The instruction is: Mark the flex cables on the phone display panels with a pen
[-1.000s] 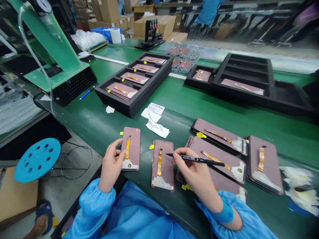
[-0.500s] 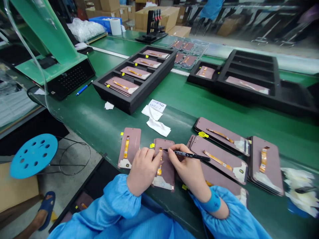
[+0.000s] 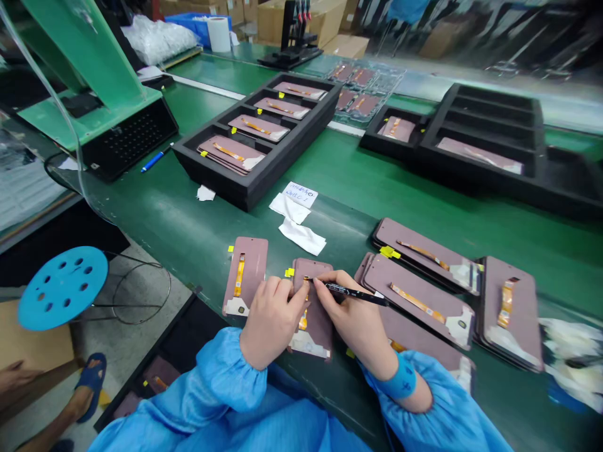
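Note:
My right hand (image 3: 358, 320) grips a black marker pen (image 3: 351, 292) between thumb and fingers. Its tip meets the upper end of an orange flex cable (image 3: 303, 321) on a mauve phone screen panel (image 3: 313, 342), which lies face down in front of me. My left hand (image 3: 273, 320) is closed with its fingertips at that same cable, partly hiding it and the panel's left edge. Just left lies another phone screen panel (image 3: 251, 263) with its own cable. To the right, beside and partly under my right hand, are stacked phone screen panels (image 3: 419, 285) with yellow tabs.
Beyond my hands are white paper slips (image 3: 301, 237) and a black foam tray (image 3: 247, 182) of panels. More foam trays (image 3: 471, 182) stand back right. A blue pen (image 3: 153, 161) lies left, near a green stand (image 3: 103, 69). Crumpled white film (image 3: 568, 345) sits right. A blue stool (image 3: 63, 285) and a person's foot (image 3: 85, 394) are lower left.
The view has shifted slightly. The marker pen has tilted a little, its tip still at the cable's upper end. My left hand stays at the panel. The other person's hand shows at the left edge.

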### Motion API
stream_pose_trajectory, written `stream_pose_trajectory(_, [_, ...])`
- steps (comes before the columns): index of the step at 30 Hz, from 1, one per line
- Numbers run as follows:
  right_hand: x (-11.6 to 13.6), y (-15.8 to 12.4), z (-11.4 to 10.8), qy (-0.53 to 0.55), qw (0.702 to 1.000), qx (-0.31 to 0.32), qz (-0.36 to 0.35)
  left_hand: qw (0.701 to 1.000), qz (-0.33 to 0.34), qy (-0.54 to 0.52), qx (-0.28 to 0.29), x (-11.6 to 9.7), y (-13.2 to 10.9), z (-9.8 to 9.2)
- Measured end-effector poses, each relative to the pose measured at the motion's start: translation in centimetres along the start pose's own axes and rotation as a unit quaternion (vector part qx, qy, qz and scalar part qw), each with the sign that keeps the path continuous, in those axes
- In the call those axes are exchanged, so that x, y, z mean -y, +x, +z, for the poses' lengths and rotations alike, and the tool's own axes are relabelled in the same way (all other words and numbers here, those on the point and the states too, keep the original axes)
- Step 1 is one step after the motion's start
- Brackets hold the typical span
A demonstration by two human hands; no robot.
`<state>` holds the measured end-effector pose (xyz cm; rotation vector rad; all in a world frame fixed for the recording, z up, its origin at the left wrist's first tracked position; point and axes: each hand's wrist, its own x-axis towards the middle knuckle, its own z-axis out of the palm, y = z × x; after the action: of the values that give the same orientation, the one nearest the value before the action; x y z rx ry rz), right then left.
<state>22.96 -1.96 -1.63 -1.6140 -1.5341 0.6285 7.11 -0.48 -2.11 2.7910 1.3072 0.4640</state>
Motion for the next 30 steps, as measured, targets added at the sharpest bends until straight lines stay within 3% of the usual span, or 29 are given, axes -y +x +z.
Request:
stream_pose_trajectory(14, [0.1, -0.1, -0.1, 0.009, 1.0, 0.0, 0.008, 1.0, -0.011, -0.008, 0.011, 0.0, -0.1, 0.0])
stream_pose_trajectory(20, [1.4, -1.2, -1.2, 0.076, 0.987, -0.08, 0.114, 0.995, -0.062, -0.084, -0.004, 0.0, -0.8, -0.5])
stream_pose_trajectory(23, [2.1, -1.9, -1.5, 0.145, 0.973, -0.055, 0.169, 0.988, -0.079, -0.131, -0.004, -0.2, -1.6, -1.1])
stream_pose_trajectory(27, [2.2, -2.1, -1.0, 0.22, 0.956, -0.004, 0.192, 0.981, -0.077, -0.178, 0.021, -0.8, -2.4, -1.7])
stream_pose_trajectory(30, [2.0, -2.1, -0.7, 0.242, 0.949, -0.02, 0.202, 0.97, -0.087, -0.225, 0.022, -1.2, -2.4, -1.9])
